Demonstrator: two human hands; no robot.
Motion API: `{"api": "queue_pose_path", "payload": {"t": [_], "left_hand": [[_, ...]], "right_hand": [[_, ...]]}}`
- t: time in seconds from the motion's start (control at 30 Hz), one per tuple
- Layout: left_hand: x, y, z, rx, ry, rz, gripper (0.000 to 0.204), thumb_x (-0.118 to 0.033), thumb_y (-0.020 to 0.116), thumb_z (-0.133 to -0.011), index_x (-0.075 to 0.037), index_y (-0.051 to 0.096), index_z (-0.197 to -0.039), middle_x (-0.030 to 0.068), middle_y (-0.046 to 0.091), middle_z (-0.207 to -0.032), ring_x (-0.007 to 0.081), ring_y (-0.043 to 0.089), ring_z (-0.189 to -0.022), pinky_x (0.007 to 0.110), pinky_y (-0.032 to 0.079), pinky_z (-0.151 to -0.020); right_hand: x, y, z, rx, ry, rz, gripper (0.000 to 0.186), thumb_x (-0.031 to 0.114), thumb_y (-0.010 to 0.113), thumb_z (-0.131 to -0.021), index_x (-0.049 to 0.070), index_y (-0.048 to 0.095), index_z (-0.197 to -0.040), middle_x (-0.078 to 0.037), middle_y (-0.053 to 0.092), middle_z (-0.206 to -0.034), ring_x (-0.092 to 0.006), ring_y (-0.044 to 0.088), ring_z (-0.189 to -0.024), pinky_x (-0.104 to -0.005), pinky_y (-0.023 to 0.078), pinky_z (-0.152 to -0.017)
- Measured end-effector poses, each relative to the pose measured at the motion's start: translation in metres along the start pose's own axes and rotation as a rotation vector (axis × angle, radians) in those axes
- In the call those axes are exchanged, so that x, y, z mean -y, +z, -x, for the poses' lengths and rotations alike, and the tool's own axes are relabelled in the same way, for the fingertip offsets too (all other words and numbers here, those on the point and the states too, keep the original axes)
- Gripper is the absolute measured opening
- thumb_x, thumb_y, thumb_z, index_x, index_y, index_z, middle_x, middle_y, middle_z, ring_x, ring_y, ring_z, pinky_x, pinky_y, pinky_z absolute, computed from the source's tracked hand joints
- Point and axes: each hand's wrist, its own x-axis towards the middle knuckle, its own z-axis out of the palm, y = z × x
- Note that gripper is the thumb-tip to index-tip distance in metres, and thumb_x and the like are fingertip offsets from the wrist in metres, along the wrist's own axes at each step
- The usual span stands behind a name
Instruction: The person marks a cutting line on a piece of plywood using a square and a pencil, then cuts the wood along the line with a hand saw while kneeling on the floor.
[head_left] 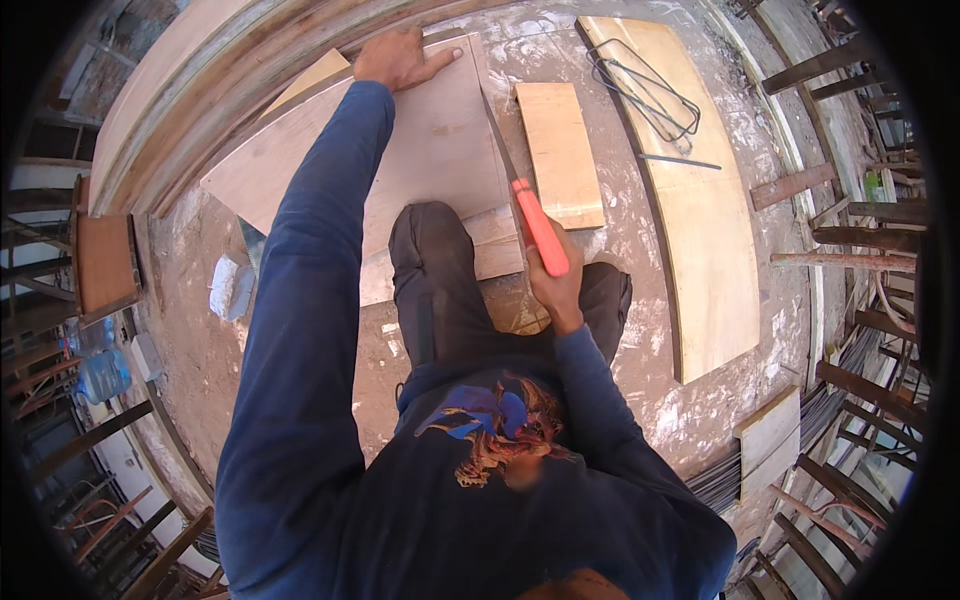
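Observation:
My right hand (pixel 560 292) is closed around the red-orange handle of a handsaw (pixel 541 228). Its narrow blade points away from me and lies along the right edge of a plywood board (pixel 430 150). At the board's far edge, my left hand (pixel 393 62) grips the wood with its thumb stretched along the top. My knee rests against the near part of the board. How deep the blade sits in the wood cannot be made out. Just right of the saw lies a short pale board (pixel 561 155).
A long pale plank (pixel 710 230) lies to the right, carrying a bent dark metal rod frame (pixel 650 90) and a short dark rod (pixel 680 161). Large stacked sheets (pixel 170 110) stand at the far left. A white block (pixel 231 288) sits on the floor left of my arm.

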Motion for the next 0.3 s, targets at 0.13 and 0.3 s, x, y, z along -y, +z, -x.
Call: {"api": "queue_pose_path", "payload": {"t": [0.13, 0.3], "left_hand": [[-0.009, 0.003, 0.005, -0.069, 0.023, -0.009, 0.093, -0.081, 0.043, -0.084, 0.003, 0.066, -0.115, 0.0241, 0.072, -0.102, 0.0388, 0.069, -0.1, 0.051, 0.053, -0.086], [0.013, 0.01, 0.001, -0.102, 0.012, -0.009, 0.096, -0.083, 0.044, -0.082, 0.0, 0.064, -0.125, 0.0243, 0.071, -0.109, 0.0386, 0.066, -0.108, 0.051, 0.051, -0.092]], "right_hand": [[-0.001, 0.019, -0.066, 0.018, 0.054, -0.034, 0.048, -0.002, 0.058, -0.079, -0.001, 0.062, -0.127, -0.018, 0.071, -0.1, -0.0276, 0.069, -0.092, -0.0335, 0.052, -0.085], [0.01, -0.003, 0.009, 0.003, -0.099, -0.08, 0.054, 0.002, 0.062, -0.082, 0.005, 0.06, -0.135, -0.017, 0.07, -0.118, -0.0251, 0.066, -0.109, -0.0315, 0.047, -0.101]]}}
